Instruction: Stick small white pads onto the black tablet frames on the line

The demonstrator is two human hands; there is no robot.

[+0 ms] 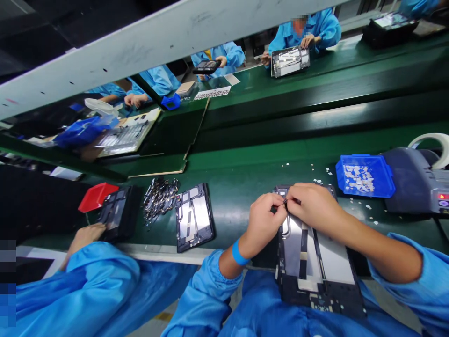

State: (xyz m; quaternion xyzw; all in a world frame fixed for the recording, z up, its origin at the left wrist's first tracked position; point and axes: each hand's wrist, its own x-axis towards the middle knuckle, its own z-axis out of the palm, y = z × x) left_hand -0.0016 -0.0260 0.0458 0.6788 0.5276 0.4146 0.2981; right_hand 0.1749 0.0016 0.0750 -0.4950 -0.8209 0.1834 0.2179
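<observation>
Left hand and right hand meet fingertip to fingertip over the far end of a tablet chassis. Both sets of fingers are pinched nearly shut on a small dark part between them; too small to identify. Left wrist carries a blue wristband.

Chassis: open side up, long axis running from the person's lap away toward the belt, far end under the hands, near end overhanging the bench edge. Far end lies on the green bench mat; silver panels and a dark centre strip visible along its length.

Room around it: right of the hands, a blue parts tray with small pale pieces, near but apart from the chassis; beyond it, a grey tape dispenser with a white roll. Loose white scraps scattered on the mat between. Left of the hands, open mat, then a second chassis, tilted slightly, well apart from the first. Next to that, a heap of small dark cables.

Further left, a co-worker's hand rests on a dark stack beside a red tray. Beyond the mat, the dark conveyor belt runs left to right.
</observation>
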